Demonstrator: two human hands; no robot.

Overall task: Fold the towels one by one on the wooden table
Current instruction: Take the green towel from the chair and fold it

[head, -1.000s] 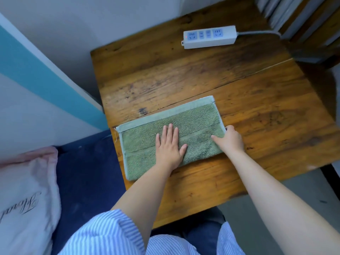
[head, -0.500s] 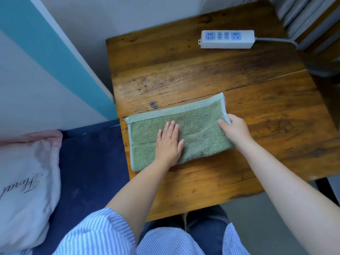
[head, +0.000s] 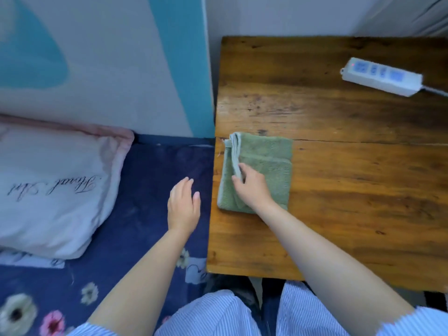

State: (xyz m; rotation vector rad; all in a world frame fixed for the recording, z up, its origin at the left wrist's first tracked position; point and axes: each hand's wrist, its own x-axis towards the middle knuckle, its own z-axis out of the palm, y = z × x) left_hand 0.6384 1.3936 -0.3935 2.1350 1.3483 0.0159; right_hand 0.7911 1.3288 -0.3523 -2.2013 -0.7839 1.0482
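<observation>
A green towel (head: 264, 161) lies folded into a small rectangle at the left edge of the wooden table (head: 339, 190). Its pale hemmed edges are stacked along the left side. My right hand (head: 252, 187) rests on the towel and pinches the pale hem near the towel's left side. My left hand (head: 184, 206) hovers off the table over the dark blue bedding, fingers relaxed and holding nothing.
A white power strip (head: 383, 77) with its cable lies at the table's far right. Left of the table is a bed with dark blue floral bedding (head: 135, 214) and a pink pillow (head: 53, 190). A white and teal wall panel (head: 169, 69) stands behind.
The towel's right half has been folded over to the left, making it half as wide. My left hand lifted off the towel and moved left over the bed. The view swung left.
</observation>
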